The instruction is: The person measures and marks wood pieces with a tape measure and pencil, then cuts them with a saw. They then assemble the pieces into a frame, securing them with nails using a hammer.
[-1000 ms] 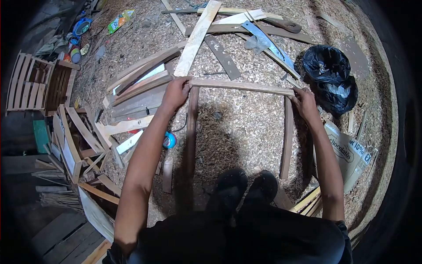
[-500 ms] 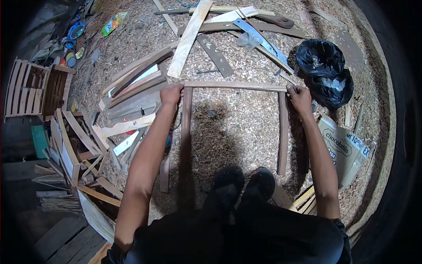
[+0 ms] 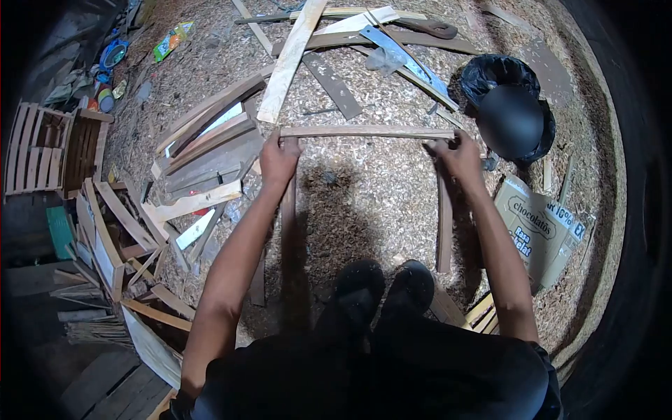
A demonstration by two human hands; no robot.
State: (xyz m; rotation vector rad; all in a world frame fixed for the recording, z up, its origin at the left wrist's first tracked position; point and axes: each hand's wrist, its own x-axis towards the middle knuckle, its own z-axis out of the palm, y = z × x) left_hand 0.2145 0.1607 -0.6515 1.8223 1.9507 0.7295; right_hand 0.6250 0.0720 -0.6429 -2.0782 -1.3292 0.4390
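Observation:
A three-sided wooden frame lies on the shavings in front of my feet: a crossbar (image 3: 367, 131) at the far side, a left leg (image 3: 288, 217) and a right leg (image 3: 444, 231) running toward me. My left hand (image 3: 278, 161) is closed around the far left corner, thumb on the inner side. At the far right corner, my right hand (image 3: 460, 159) grips the joint in the same way, its thumb and fingers on either side of the wood. The leg tops are partly covered by my hands.
Loose boards (image 3: 294, 59), a handsaw (image 3: 409, 59) and black plastic bags (image 3: 497, 73) lie beyond the frame; a round blur covers part of the bags. A flattened carton (image 3: 539, 231) lies to the right. Wood pieces (image 3: 210, 150) and slatted crates (image 3: 35, 150) are leftward.
Both hands have shifted from the outer ends of the crossbar to a grip around the corners, with the thumbs now inside. The view has moved slightly.

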